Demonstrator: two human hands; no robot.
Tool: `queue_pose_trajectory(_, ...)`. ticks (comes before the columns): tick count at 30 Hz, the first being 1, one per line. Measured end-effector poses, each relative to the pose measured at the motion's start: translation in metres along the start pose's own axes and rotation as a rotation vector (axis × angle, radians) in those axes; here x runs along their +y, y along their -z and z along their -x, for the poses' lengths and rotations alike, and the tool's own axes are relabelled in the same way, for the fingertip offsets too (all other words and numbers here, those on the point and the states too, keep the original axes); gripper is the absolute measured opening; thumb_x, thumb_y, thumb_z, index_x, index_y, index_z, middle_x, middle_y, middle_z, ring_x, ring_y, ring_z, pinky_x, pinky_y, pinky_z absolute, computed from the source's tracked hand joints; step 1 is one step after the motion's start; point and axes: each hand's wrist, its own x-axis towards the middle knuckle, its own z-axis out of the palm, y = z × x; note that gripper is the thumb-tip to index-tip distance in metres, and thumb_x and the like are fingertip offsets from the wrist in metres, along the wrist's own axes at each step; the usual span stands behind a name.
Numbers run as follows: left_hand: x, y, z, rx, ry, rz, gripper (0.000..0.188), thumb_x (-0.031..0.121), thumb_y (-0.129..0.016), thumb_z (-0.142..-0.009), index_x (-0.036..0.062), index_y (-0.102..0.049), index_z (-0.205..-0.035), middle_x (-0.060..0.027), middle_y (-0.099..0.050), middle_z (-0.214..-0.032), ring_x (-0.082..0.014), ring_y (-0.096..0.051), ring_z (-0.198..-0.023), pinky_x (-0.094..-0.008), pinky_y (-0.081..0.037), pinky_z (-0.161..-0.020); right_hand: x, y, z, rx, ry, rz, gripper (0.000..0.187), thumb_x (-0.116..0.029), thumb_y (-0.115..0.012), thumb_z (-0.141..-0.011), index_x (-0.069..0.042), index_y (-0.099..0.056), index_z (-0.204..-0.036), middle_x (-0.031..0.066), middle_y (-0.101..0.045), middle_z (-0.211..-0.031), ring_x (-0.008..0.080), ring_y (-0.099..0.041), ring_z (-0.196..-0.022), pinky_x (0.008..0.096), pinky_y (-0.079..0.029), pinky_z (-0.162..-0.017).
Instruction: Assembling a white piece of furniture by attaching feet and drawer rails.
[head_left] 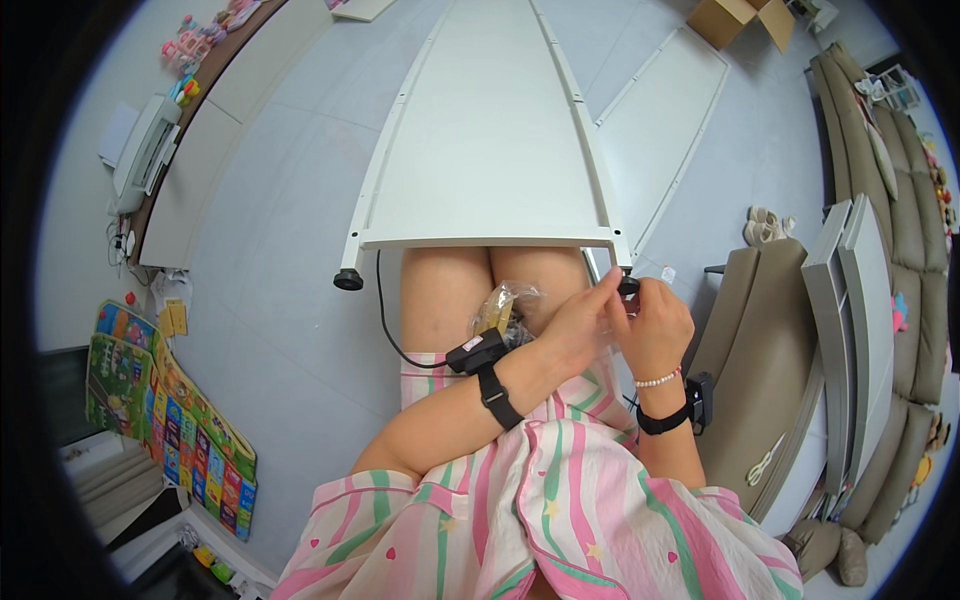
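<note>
A long white metal panel [490, 150] with a raised rim stretches away from my knees. A round black foot [628, 286] is fitted at its near right corner, and a matching black foot [348, 280] at its near left corner. My left hand [580, 328] reaches across to the right foot, fingers closed against its left side. From the other side my right hand [657, 328] pinches the same foot, its fingers partly hiding it. A clear plastic bag [512, 297] with something yellowish inside lies between my thighs, partly behind my left wrist.
Another white panel [665, 125] lies on the floor beyond, right. Grey boards [862, 330] lean by the sofa [905, 250] at right; scissors [766, 460] rest nearby. Shoes [765, 226] and a cardboard box [735, 20] stand farther off. A colourful folded mat [175, 415] is at left.
</note>
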Motion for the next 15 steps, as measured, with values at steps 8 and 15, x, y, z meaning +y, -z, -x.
queue_pose_trajectory(8, 0.002, -0.005, 0.001, -0.143, 0.075, 0.134, 0.038, 0.05, -0.05, -0.102, 0.0154, -0.062, -0.112, 0.0015, -0.067, -0.104, -0.0117, -0.061, -0.097, -0.0288, -0.048, -0.083, 0.003, 0.0, -0.005, -0.133, -0.141, -0.026, 0.041, -0.042, -0.072, -0.086, -0.005, -0.059, -0.074, 0.0087, -0.063, -0.066, 0.0293, -0.062, -0.057, 0.0392, -0.048, -0.053)
queue_pose_trajectory(15, 0.002, -0.007, 0.001, -0.132, 0.006, 0.086, 0.039, 0.052, -0.049, -0.102, 0.0162, -0.061, -0.112, 0.0024, -0.067, -0.101, -0.0107, -0.061, -0.094, -0.0285, -0.048, -0.08, -0.004, 0.004, -0.007, -0.016, -0.058, -0.185, 0.03, -0.034, -0.065, -0.093, -0.006, -0.062, -0.083, 0.0098, -0.063, -0.065, 0.0295, -0.062, -0.056, 0.0377, -0.046, -0.05)
